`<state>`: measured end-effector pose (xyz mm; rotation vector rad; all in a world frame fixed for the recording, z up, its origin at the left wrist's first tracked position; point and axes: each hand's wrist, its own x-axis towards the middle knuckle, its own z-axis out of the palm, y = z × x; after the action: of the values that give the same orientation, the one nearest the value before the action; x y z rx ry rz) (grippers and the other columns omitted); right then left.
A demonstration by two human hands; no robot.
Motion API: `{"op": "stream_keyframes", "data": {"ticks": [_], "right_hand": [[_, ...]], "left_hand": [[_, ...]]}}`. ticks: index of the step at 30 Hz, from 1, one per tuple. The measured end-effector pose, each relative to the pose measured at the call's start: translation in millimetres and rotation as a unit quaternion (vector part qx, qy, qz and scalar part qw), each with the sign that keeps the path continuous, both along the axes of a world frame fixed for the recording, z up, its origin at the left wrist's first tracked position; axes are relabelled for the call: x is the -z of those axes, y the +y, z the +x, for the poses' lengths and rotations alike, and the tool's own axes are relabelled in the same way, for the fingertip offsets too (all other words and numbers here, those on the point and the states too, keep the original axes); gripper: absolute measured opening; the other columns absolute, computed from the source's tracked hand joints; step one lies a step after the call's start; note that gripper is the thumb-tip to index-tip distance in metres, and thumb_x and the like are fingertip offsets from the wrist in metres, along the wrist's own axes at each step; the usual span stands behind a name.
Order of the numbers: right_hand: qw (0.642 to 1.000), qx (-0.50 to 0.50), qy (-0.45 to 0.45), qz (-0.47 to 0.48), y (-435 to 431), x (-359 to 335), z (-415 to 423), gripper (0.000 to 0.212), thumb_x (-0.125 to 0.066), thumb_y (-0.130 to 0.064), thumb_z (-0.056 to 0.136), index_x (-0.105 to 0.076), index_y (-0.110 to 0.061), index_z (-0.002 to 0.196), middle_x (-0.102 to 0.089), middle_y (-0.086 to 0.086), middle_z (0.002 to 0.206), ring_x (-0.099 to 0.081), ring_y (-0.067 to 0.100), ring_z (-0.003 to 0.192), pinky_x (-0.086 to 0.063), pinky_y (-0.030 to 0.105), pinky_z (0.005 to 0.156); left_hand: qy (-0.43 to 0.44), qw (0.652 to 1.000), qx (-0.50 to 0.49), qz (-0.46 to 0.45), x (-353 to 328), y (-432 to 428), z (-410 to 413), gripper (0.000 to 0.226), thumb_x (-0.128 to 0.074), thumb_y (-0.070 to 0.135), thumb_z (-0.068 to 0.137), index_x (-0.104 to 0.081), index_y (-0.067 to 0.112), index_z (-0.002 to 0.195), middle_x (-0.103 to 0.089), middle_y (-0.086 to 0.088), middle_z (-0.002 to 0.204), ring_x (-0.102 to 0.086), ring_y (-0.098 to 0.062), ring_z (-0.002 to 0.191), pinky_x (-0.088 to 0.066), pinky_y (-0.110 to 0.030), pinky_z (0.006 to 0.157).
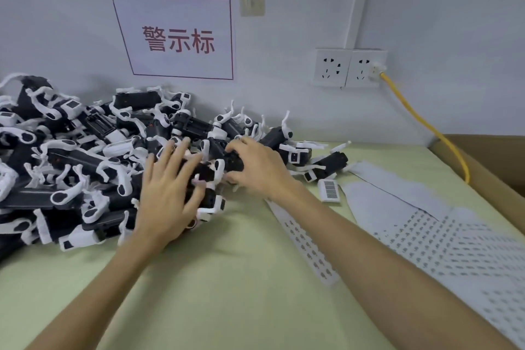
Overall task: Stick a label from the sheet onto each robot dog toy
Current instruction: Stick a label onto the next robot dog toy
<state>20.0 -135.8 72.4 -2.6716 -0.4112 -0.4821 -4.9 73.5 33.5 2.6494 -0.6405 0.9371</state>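
Black-and-white robot dog toys are heaped along the desk's back edge toward its left corner, on a pale green desk. The left hand is laid flat on the pile with fingers spread and straight. One toy is gripped by the curled fingers of the right hand. Label sheets are spread near the right edge, a narrow strip beside them. A toy appears to be being picked out; next, a label would need peeling and pressing on.
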Motion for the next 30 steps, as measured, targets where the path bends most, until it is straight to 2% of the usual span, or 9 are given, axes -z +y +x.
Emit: {"op": "stream_keyframes", "data": {"ticks": [5, 8, 11, 13, 16, 19, 21, 26, 30], "right_hand": [[0.974, 0.061, -0.083, 0.202, -39.9, -14.7, -35.3, 0.037, -0.073, -0.019, 0.087, -0.066, -0.016, 0.123, -0.064, 0.000, 0.111, -0.061, 0.016, 0.095, -0.051, 0.031, 0.084], [0.917, 0.100, -0.112, 0.370, -69.7, -17.8, -66.8, 0.020, -0.074, -0.016, 0.091, -0.069, -0.022, 0.110, -0.069, -0.006, 0.099, -0.068, 0.015, 0.079, -0.055, 0.029, 0.069], [0.846, 0.101, -0.023, 0.523, -94.6, -9.6, -99.0, 0.009, -0.070, -0.017, 0.095, -0.072, -0.025, 0.092, -0.073, -0.005, 0.079, -0.067, 0.010, 0.067, -0.059, 0.029, 0.064], [0.798, 0.101, 0.051, 0.592, -105.8, 3.2, -118.7, 0.017, -0.066, -0.014, 0.097, -0.076, -0.023, 0.086, -0.070, -0.004, 0.072, -0.061, 0.007, 0.060, -0.055, 0.026, 0.062], [0.734, 0.066, 0.120, 0.666, -110.4, 28.3, -139.4, 0.025, -0.062, -0.012, 0.099, -0.081, -0.024, 0.087, -0.063, -0.002, 0.072, -0.055, 0.006, 0.059, -0.050, 0.021, 0.060], [0.736, 0.028, 0.133, 0.663, -101.0, 47.0, -149.3, 0.020, -0.062, -0.012, 0.098, -0.079, -0.021, 0.093, -0.062, -0.001, 0.072, -0.053, 0.013, 0.063, -0.050, 0.028, 0.064], [0.755, 0.009, 0.131, 0.642, -96.1, 52.6, -151.5, 0.017, -0.065, -0.008, 0.095, -0.078, -0.019, 0.100, -0.070, 0.001, 0.080, -0.063, 0.021, 0.073, -0.056, 0.039, 0.071], [0.928, 0.009, -0.066, 0.367, -93.5, 54.3, -152.3, 0.046, -0.076, 0.006, 0.083, -0.071, -0.021, 0.120, -0.068, -0.006, 0.115, -0.069, 0.020, 0.101, -0.057, 0.031, 0.083], [0.946, -0.003, -0.191, 0.261, -80.6, 62.2, -159.8, 0.053, -0.079, 0.008, 0.077, -0.070, -0.013, 0.125, -0.060, 0.000, 0.121, -0.065, 0.012, 0.105, -0.055, 0.026, 0.089]], "left_hand": [[-0.040, 0.995, 0.075, 0.043, -4.7, 5.9, 0.0, 0.058, -0.039, 0.043, 0.102, -0.051, 0.017, 0.152, -0.028, -0.009, 0.168, -0.019, -0.031, 0.158, -0.002, -0.055, 0.127], [0.016, 0.981, 0.120, -0.151, -16.3, -9.7, -17.9, 0.047, -0.037, 0.043, 0.103, -0.069, 0.024, 0.132, -0.042, 0.001, 0.161, -0.024, -0.023, 0.157, 0.000, -0.057, 0.127], [-0.034, 0.950, 0.120, -0.287, -33.7, -36.1, -40.7, 0.037, -0.045, 0.033, 0.101, -0.074, 0.013, 0.114, -0.060, 0.000, 0.142, -0.047, -0.016, 0.141, -0.026, -0.046, 0.120], [-0.042, 0.934, 0.160, -0.316, -32.1, -65.5, -60.9, 0.027, -0.051, 0.026, 0.098, -0.072, 0.009, 0.097, -0.072, 0.000, 0.112, -0.065, -0.018, 0.109, -0.047, -0.036, 0.096], [0.277, 0.850, 0.223, -0.387, -22.9, -109.4, -83.6, 0.034, -0.060, 0.047, 0.095, -0.072, 0.016, 0.088, -0.074, 0.000, 0.082, -0.070, -0.017, 0.073, -0.051, -0.028, 0.067], [0.538, 0.688, 0.221, -0.433, -5.5, -136.0, -87.4, 0.051, -0.066, 0.056, 0.085, -0.070, 0.014, 0.114, -0.076, -0.009, 0.103, -0.074, -0.022, 0.082, -0.059, -0.041, 0.076], [0.534, 0.659, 0.233, -0.475, 4.1, -143.9, -86.2, 0.055, -0.068, 0.053, 0.085, -0.066, 0.014, 0.124, -0.073, -0.013, 0.117, -0.073, -0.025, 0.094, -0.058, -0.046, 0.086], [0.521, 0.548, 0.232, -0.612, 15.0, -147.1, -81.5, 0.058, -0.078, 0.042, 0.087, -0.067, -0.001, 0.125, -0.069, -0.028, 0.126, -0.067, -0.040, 0.118, -0.054, -0.050, 0.097], [0.511, 0.499, 0.277, -0.643, 18.8, -144.4, -82.3, 0.048, -0.074, 0.044, 0.086, -0.076, 0.005, 0.115, -0.072, -0.021, 0.124, -0.069, -0.033, 0.119, -0.061, -0.031, 0.080]]}}
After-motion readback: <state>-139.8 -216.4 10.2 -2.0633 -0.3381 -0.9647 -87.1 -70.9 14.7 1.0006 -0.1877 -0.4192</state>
